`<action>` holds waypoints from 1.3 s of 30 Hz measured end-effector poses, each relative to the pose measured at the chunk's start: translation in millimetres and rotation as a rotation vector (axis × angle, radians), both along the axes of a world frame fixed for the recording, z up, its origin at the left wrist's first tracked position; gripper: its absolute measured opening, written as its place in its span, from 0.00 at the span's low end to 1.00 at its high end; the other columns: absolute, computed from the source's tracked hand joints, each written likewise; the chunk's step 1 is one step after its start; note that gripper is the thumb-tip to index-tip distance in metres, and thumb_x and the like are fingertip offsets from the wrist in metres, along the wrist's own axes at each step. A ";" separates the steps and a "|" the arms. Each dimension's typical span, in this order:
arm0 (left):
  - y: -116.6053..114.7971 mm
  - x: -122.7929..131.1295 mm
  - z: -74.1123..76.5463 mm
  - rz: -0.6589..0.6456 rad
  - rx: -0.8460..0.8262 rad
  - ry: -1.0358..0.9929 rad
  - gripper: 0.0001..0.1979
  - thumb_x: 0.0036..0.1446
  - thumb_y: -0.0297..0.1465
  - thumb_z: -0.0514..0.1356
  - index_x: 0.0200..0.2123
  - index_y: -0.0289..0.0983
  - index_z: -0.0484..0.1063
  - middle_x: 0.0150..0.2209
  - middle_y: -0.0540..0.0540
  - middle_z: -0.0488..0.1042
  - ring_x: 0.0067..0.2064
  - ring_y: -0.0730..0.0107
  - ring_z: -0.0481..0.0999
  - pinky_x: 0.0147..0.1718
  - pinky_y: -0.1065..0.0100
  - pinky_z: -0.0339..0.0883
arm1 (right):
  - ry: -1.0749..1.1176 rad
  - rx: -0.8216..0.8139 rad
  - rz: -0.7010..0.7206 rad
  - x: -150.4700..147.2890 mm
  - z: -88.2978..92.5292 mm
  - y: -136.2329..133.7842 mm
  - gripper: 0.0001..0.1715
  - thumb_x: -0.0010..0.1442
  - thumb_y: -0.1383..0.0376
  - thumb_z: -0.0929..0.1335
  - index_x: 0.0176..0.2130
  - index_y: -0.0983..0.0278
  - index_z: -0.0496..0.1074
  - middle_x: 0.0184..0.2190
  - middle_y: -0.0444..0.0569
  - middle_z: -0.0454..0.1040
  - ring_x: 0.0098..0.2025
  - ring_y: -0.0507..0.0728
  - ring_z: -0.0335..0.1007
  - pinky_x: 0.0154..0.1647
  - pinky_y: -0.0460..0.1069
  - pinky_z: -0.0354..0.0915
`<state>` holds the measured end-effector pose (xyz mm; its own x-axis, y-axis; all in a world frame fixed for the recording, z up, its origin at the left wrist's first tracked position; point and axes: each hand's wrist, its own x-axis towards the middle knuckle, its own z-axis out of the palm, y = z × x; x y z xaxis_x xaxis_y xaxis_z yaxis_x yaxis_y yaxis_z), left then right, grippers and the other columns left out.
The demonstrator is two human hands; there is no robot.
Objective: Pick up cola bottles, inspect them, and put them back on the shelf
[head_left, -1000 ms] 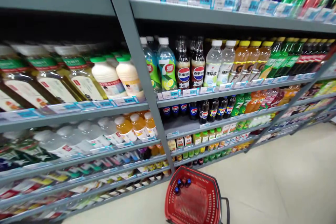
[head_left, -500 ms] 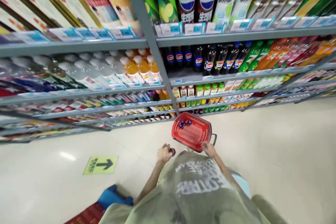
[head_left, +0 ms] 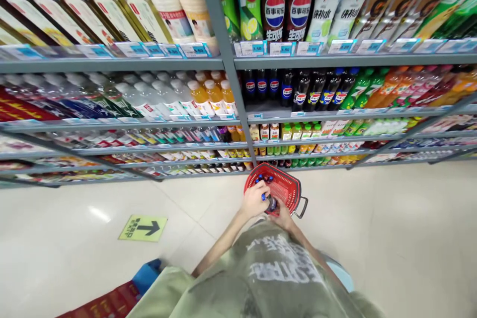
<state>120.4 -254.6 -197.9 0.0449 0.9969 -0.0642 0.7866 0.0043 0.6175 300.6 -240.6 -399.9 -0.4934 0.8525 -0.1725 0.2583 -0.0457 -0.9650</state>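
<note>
My left hand (head_left: 255, 200) is closed around the neck end of a small dark cola bottle (head_left: 273, 203) with a blue cap. The bottle lies tilted over the near side of a red shopping basket (head_left: 297, 184). Against its lower end, my right hand (head_left: 283, 215) has its fingers curled, partly hidden by the bottle. Inside the basket, several blue-capped dark bottles (head_left: 261, 178) are gathered at the far left. A black basket handle (head_left: 303, 207) hangs out on the right.
Drink shelves (head_left: 335, 62) run across the front, filled with bottles; a gap shows before the cola bottles (head_left: 286, 92) on the second shelf. A yellow arrow sign (head_left: 142, 228) lies on the pale floor. A red and blue stack of boxes (head_left: 119, 300) stands behind left.
My left hand has moved right and forward with the bottle, over the basket. My right hand has shifted left from the basket's near rim onto the bottle. The view has tilted slightly.
</note>
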 end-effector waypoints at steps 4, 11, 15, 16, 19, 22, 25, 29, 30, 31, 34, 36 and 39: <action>19.7 13.0 11.8 -0.053 0.076 -0.068 0.06 0.45 0.24 0.57 0.27 0.39 0.64 0.37 0.48 0.69 0.37 0.65 0.71 0.39 0.65 0.63 | 0.185 -0.103 -0.116 9.2 5.4 -4.0 0.45 0.45 0.59 0.76 0.59 0.64 0.64 0.56 0.61 0.76 0.55 0.65 0.77 0.58 0.60 0.71; 51.0 13.2 34.7 -0.098 0.257 -0.216 0.15 0.53 0.22 0.54 0.41 0.38 0.76 0.48 0.43 0.73 0.48 0.63 0.75 0.52 0.64 0.67 | 0.277 -0.250 -0.321 28.8 34.2 -23.2 0.44 0.42 0.57 0.82 0.55 0.62 0.69 0.36 0.47 0.77 0.37 0.57 0.77 0.44 0.54 0.75; 58.8 2.3 54.7 -0.073 0.315 -0.296 0.19 0.53 0.22 0.56 0.46 0.37 0.80 0.48 0.43 0.76 0.44 0.65 0.76 0.48 0.65 0.69 | 0.305 -0.299 -0.332 34.7 49.9 -32.9 0.44 0.43 0.55 0.82 0.56 0.62 0.71 0.32 0.42 0.71 0.30 0.51 0.70 0.35 0.48 0.71; 58.8 -0.4 59.1 -0.064 0.318 -0.312 0.19 0.53 0.23 0.56 0.46 0.37 0.80 0.48 0.44 0.77 0.41 0.67 0.75 0.43 0.66 0.69 | 0.313 -0.306 -0.322 34.6 53.9 -35.3 0.44 0.43 0.54 0.82 0.56 0.62 0.72 0.33 0.43 0.71 0.30 0.51 0.70 0.34 0.47 0.70; 55.0 -7.2 69.3 -0.042 0.330 -0.336 0.19 0.54 0.24 0.57 0.47 0.36 0.81 0.48 0.44 0.78 0.36 0.70 0.73 0.36 0.68 0.67 | 0.315 -0.304 -0.287 32.7 67.3 -41.6 0.44 0.43 0.51 0.82 0.55 0.63 0.72 0.34 0.45 0.73 0.31 0.52 0.70 0.32 0.48 0.70; 48.5 -12.6 75.7 -0.012 0.335 -0.340 0.19 0.54 0.25 0.57 0.47 0.35 0.81 0.49 0.43 0.78 0.38 0.70 0.74 0.35 0.69 0.66 | 0.308 -0.295 -0.255 31.2 80.9 -45.0 0.44 0.43 0.51 0.82 0.55 0.64 0.72 0.33 0.43 0.71 0.29 0.51 0.67 0.31 0.47 0.70; 42.1 -17.0 78.4 0.019 0.310 -0.345 0.19 0.53 0.24 0.57 0.46 0.35 0.81 0.49 0.43 0.78 0.43 0.66 0.76 0.33 0.71 0.65 | 0.292 -0.277 -0.225 30.7 90.2 -46.7 0.42 0.44 0.52 0.82 0.54 0.64 0.73 0.33 0.43 0.71 0.28 0.49 0.64 0.30 0.46 0.67; 36.8 -21.3 75.1 0.032 0.315 -0.340 0.20 0.51 0.23 0.57 0.45 0.35 0.82 0.47 0.43 0.78 0.43 0.66 0.75 0.33 0.71 0.65 | 0.268 -0.270 -0.199 29.0 93.1 -49.4 0.42 0.42 0.54 0.82 0.54 0.64 0.74 0.30 0.42 0.71 0.25 0.48 0.62 0.27 0.45 0.63; 36.1 -22.3 73.5 0.038 0.321 -0.336 0.20 0.51 0.23 0.57 0.45 0.35 0.82 0.47 0.44 0.78 0.41 0.67 0.75 0.33 0.71 0.65 | 0.270 -0.273 -0.191 28.4 92.8 -50.1 0.42 0.42 0.53 0.82 0.53 0.65 0.74 0.30 0.43 0.72 0.25 0.48 0.61 0.27 0.45 0.62; 35.6 -23.4 72.0 0.044 0.325 -0.332 0.20 0.51 0.23 0.57 0.46 0.35 0.82 0.46 0.44 0.78 0.38 0.69 0.74 0.33 0.71 0.64 | 0.277 -0.276 -0.181 28.0 92.8 -50.8 0.43 0.42 0.52 0.82 0.53 0.65 0.75 0.30 0.44 0.73 0.25 0.48 0.61 0.26 0.45 0.62; 33.9 -27.4 69.8 0.057 0.329 -0.325 0.19 0.55 0.25 0.58 0.48 0.35 0.82 0.47 0.44 0.79 0.35 0.72 0.72 0.32 0.70 0.63 | 0.306 -0.294 -0.142 28.1 96.5 -52.3 0.44 0.42 0.46 0.81 0.53 0.65 0.75 0.31 0.46 0.74 0.24 0.49 0.60 0.24 0.46 0.60; 32.4 -30.5 71.0 0.060 0.331 -0.327 0.18 0.59 0.28 0.59 0.49 0.35 0.82 0.47 0.43 0.79 0.35 0.71 0.72 0.33 0.70 0.63 | 0.328 -0.311 -0.081 29.3 103.5 -52.7 0.42 0.45 0.42 0.79 0.50 0.65 0.76 0.27 0.45 0.72 0.23 0.50 0.58 0.23 0.46 0.57; 31.1 -34.2 74.7 0.076 0.333 -0.342 0.17 0.62 0.35 0.61 0.50 0.36 0.82 0.46 0.43 0.80 0.35 0.71 0.73 0.35 0.70 0.63 | 0.408 -0.361 0.038 31.6 118.0 -53.4 0.38 0.49 0.37 0.76 0.42 0.66 0.79 0.22 0.45 0.68 0.22 0.50 0.56 0.25 0.47 0.54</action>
